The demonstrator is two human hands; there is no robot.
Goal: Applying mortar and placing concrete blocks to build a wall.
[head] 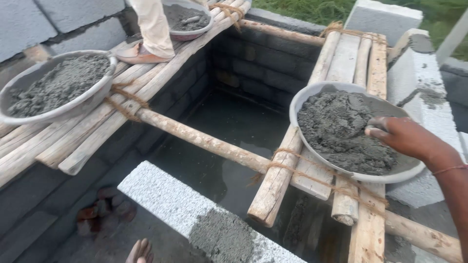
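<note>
A: Item one — the hands?
B: Only the right hand [407, 138] is in view, reaching in from the right edge over the near pan [312, 141]. Its fingers [378, 130] are closed together around something pressed into the mortar [341, 131]; what they grip is hidden, likely a tool handle, but I cannot tell. A thin band sits on the wrist. The left hand is out of view.
A: Item two — that pan?
B: Wide, shallow, grey metal, heaped with wet grey mortar. It rests on a scaffold of wooden poles [363, 63] lashed with rope [292, 158], above a block-walled pit [243, 122] holding dark water.
A: Further stock?
B: A second pan [92, 100] of mortar at far left, on a plank platform [87, 141]. A third pan [192, 29] at the top, just beside another person's foot in a sandal [139, 54] and a pale trouser leg.
A: Remainder?
B: One cross pole [204, 141] spanning the pit; a grey concrete block [165, 195] at lower centre with a patch of mortar on top; more blocks [424, 78] at right, smeared with mortar. Toes [140, 252] show at the bottom edge — whose, I cannot tell.
</note>
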